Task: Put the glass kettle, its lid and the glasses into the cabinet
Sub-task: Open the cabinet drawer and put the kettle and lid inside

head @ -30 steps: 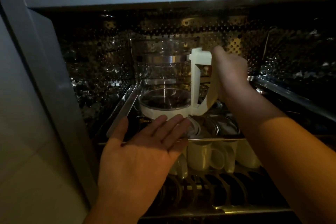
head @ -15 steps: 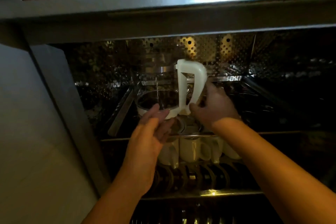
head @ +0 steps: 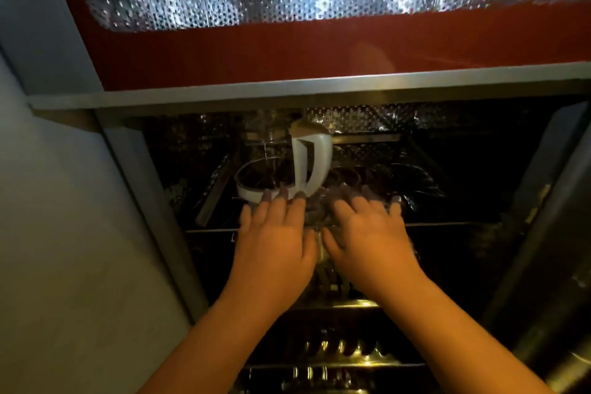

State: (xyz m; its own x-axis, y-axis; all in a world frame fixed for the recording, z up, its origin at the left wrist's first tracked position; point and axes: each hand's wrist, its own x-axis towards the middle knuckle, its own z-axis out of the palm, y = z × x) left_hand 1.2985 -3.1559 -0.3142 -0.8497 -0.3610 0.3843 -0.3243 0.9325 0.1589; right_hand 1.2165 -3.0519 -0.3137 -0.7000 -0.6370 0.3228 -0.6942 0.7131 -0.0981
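Behind front rail (head: 211,230), glass kettle (head: 311,166) upright

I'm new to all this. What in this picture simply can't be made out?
Head view throughout.
The lid: the top of the glass kettle is lost in darkness under the cabinet frame.
Rack front: covered by the left hand and right hand.
Right hand's fingertips: motion-blurred, so contact is unclear.
The lower rack: too dim to tell its contents.

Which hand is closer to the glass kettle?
Left. The left hand has its fingertips at the white base of the glass kettle; the right hand lies spread just right of it.
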